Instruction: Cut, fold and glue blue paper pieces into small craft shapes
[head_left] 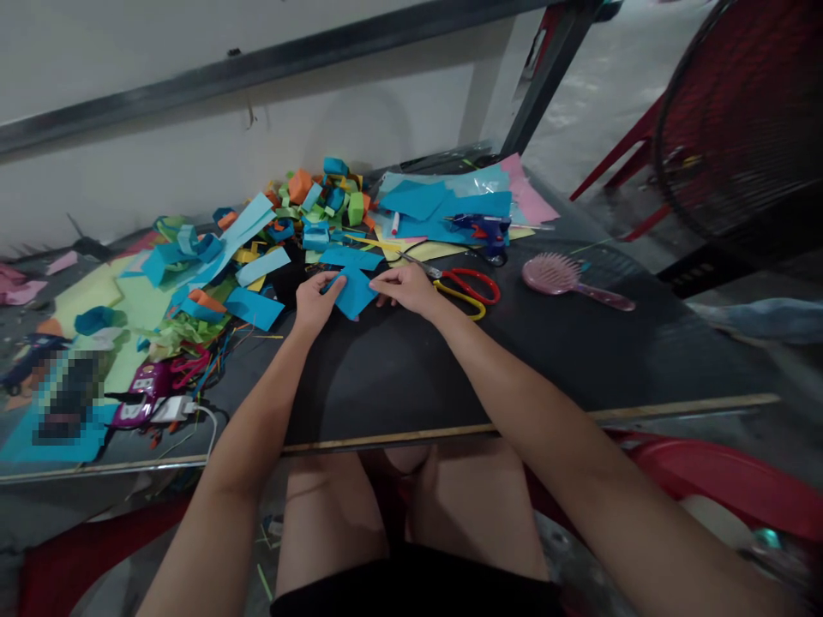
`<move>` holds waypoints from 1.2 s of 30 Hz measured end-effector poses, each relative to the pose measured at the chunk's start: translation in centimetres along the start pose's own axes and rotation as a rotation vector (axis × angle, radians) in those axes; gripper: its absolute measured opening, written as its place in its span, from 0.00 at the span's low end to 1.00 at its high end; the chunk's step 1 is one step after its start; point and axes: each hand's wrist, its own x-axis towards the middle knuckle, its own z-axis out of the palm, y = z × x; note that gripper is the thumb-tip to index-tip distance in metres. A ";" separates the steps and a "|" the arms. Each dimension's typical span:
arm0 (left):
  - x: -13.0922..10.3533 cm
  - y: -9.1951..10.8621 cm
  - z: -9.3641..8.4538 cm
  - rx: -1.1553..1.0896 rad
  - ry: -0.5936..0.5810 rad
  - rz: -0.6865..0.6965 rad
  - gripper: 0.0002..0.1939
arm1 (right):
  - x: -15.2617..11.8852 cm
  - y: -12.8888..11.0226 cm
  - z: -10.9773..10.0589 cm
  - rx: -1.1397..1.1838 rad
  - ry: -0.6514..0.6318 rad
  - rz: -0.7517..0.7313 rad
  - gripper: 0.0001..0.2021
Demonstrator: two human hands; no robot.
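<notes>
Between my hands, a small piece of blue paper (355, 294) is held over the dark tabletop, turned so one corner points toward me. My left hand (316, 300) pinches its left corner between thumb and fingers. On the opposite corner, my right hand (406, 289) has a similar pinch. Just beyond lies a blue paper strip (352, 258). Scissors with red and yellow handles (472, 287) rest close to the right hand. Another blue paper rectangle (255, 308) lies left of my left hand.
Folded paper pieces (315, 201) in several colours heap at the back. Stacked sheets (450, 201) carry a blue glue gun (485, 230). A pink hairbrush (559, 276) lies at right. Left are a purple power strip (145, 394) and white charger (172, 409). A fan (739, 128) stands right.
</notes>
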 end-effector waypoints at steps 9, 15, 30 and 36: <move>-0.2 0.3 0.4 -0.155 -0.145 -0.085 0.29 | 0.0 0.4 0.3 0.059 0.182 -0.101 0.23; -0.2 -0.3 0.5 -0.164 -0.207 -0.079 0.21 | 0.1 0.3 0.4 0.082 0.178 -0.083 0.25; -0.5 0.6 0.6 -0.227 -0.282 -0.077 0.20 | -0.3 -0.1 0.6 0.084 0.080 -0.044 0.23; -0.7 1.0 0.7 -0.228 -0.342 -0.049 0.18 | -0.4 -0.4 0.8 0.067 0.094 -0.017 0.23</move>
